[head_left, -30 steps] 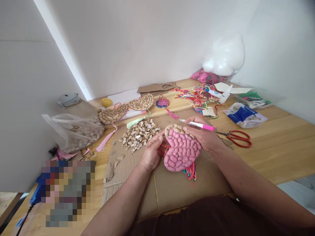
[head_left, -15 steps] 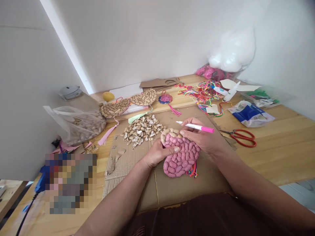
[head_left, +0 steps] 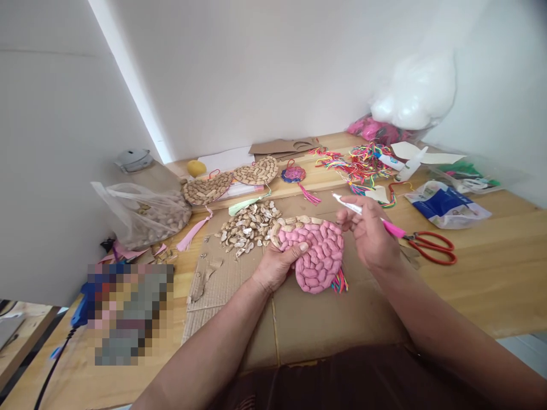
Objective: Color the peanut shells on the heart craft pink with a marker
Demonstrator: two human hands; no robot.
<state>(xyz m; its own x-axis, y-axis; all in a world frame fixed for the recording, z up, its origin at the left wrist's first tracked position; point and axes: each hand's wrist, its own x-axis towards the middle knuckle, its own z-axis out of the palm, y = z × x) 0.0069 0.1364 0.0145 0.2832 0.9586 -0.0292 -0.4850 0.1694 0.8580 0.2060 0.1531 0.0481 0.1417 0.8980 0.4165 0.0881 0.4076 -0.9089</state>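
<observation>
My left hand (head_left: 277,266) grips the left edge of a peanut-shell plaque (head_left: 319,256), its thumb across the front and the other fingers hidden behind. Pink colour covers most of the shells; a band along the top and upper left is still natural tan. Bright cords of a tassel (head_left: 340,280) hang at its lower right. Just right of the plaque, my right hand (head_left: 372,234) holds a white paint marker (head_left: 349,205) with a pink end. The marker's tip points up and left, apart from the shells. Cardboard (head_left: 333,330) lies under both hands.
Peanut shells (head_left: 250,228) are heaped behind my left hand. Red-handled scissors (head_left: 436,248) lie to the right, close to my right forearm. Finished-looking shell fans (head_left: 208,189), tangled cords (head_left: 371,162) and a blue-white packet (head_left: 447,204) stand farther back. A bag of peanuts (head_left: 158,219) sits left.
My right hand has drawn away from the plaque to the right, and the marker has turned in its fingers. The plaque has rotated slightly in my left hand. The view has shifted a little.
</observation>
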